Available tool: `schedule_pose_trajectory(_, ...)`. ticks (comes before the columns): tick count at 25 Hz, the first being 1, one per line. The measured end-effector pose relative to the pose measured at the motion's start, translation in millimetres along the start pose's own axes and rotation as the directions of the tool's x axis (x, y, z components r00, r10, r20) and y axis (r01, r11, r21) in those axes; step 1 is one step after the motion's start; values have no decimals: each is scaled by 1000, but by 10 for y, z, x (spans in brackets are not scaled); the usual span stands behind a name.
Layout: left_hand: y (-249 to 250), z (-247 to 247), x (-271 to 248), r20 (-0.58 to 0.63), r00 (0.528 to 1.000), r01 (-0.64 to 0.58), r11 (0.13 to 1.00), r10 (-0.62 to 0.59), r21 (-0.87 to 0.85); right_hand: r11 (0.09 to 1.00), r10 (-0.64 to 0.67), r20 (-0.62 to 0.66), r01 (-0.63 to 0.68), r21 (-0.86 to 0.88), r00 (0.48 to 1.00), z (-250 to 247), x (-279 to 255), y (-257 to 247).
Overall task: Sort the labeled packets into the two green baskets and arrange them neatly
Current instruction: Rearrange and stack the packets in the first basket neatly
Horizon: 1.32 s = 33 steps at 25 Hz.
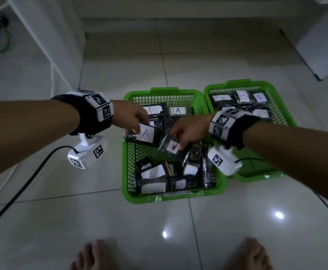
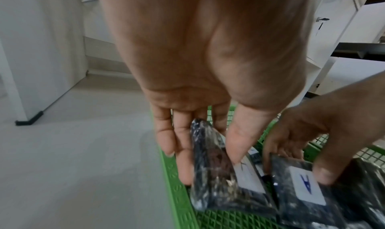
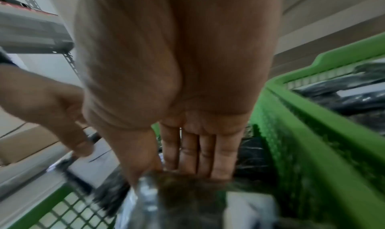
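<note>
Packets in shiny black plastic with white "A" stickers are piled loosely in the left green basket (image 1: 127, 172). One A packet (image 1: 142, 134) is pinched by the left hand (image 1: 130, 116) over the mesh rim; another A packet (image 1: 172, 146) is pinched by the right hand (image 1: 188, 131). B-labeled packets (image 1: 243, 98) are lined up in the right green basket (image 1: 284, 106), touching alongside on glossy floor tiles (image 1: 81, 221).

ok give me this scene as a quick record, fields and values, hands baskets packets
left hand: pinches an A packet over the left basket's left rim
right hand: pinches another A packet inside the left basket
left basket: A packets, two flat at the far end, the near ones jumbled
right basket: B packets in rows at the far end
floor: pale glossy tiles, both baskets side by side on it
</note>
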<state>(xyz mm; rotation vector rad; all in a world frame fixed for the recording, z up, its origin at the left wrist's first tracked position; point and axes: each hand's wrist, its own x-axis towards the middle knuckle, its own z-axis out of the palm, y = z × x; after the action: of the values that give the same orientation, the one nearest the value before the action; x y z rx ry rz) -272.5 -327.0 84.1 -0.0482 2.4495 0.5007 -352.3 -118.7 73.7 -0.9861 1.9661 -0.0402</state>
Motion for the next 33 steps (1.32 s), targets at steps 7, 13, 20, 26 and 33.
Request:
schedule_pose_trajectory(7,93,188,157,166,986,-30,979,-4,201,997,-2,-71,7,82,997,48,-200,271)
schedule_pose_trajectory(13,174,27,184,-68,997,30,990,-21,138,992,12,-54,-18,-122,998,262,-203,280)
schedule_pose_trajectory(20,-33,-58,135,-136,991,40,984,-16,175,939,-141,-130,92,-330,981,428,126,-21)
schedule_pose_trajectory(26,-157,-7,131,-128,992,7,991,10,132,971,-225,-35,221,-89,974,407,281,-175)
schedule_pose_trajectory(33,-110,111,24,-12,987,-144,913,161,381,973,-225,56,228,-38,973,345,292,-78)
